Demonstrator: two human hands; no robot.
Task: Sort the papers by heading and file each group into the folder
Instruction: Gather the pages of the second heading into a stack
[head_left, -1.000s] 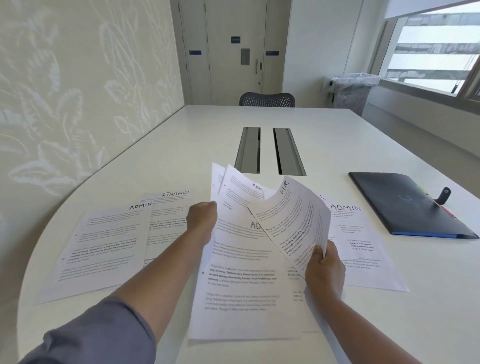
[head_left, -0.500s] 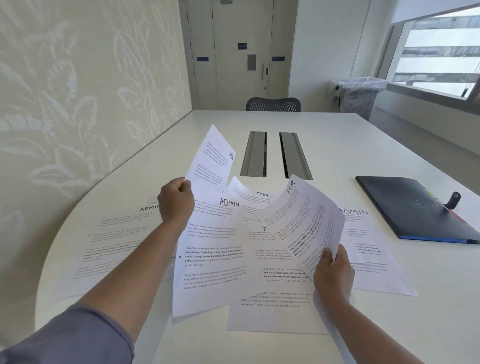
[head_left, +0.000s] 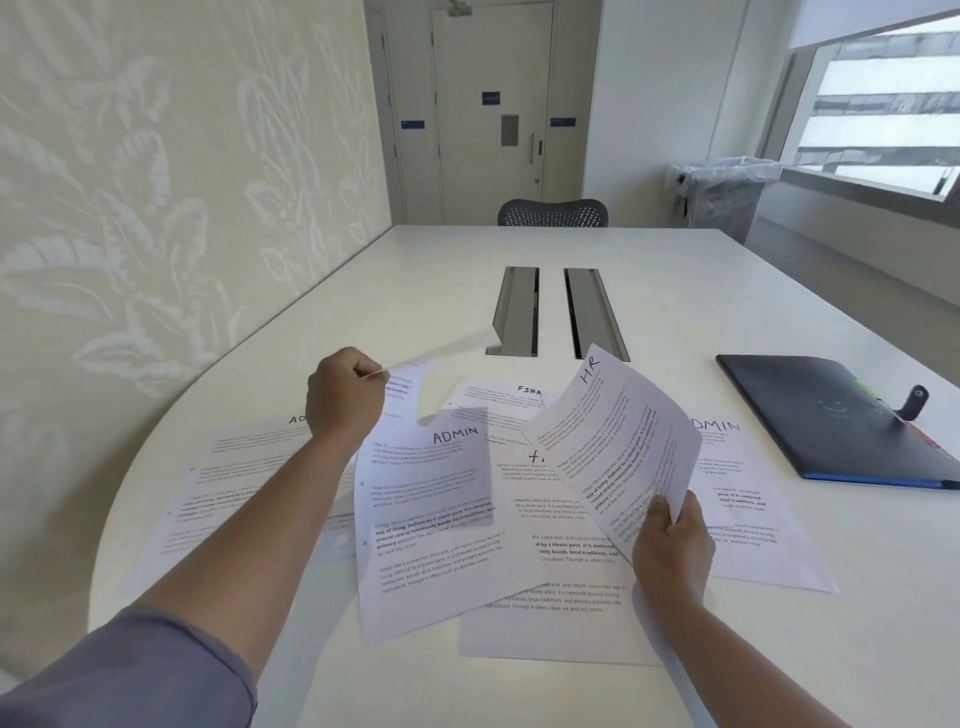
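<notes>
Several printed sheets with handwritten headings lie spread on the white table (head_left: 675, 291). My left hand (head_left: 345, 395) pinches the edge of one sheet (head_left: 441, 358), held almost flat and edge-on above the table. My right hand (head_left: 670, 540) grips the bottom of a tilted sheet headed HR (head_left: 618, 441). Below them lie a sheet headed ADMIN (head_left: 431, 519), a FINANCE sheet (head_left: 511, 402), and another ADMIN sheet (head_left: 743, 499) at the right. More sheets (head_left: 244, 478) lie at the left under my forearm. The dark folder (head_left: 826, 415) lies shut at the right.
Two grey cable slots (head_left: 519, 312) run down the table's middle. A black clip or pen (head_left: 911, 400) sticks out beside the folder. A chair (head_left: 553, 213) stands at the far end, a lined bin (head_left: 727, 192) by the window. A wall runs along the left.
My left hand has lifted a sheet off the pile, swung it left and tipped it nearly flat. The ADMIN sheet it also held has dropped onto the table. The right hand keeps the HR sheet.
</notes>
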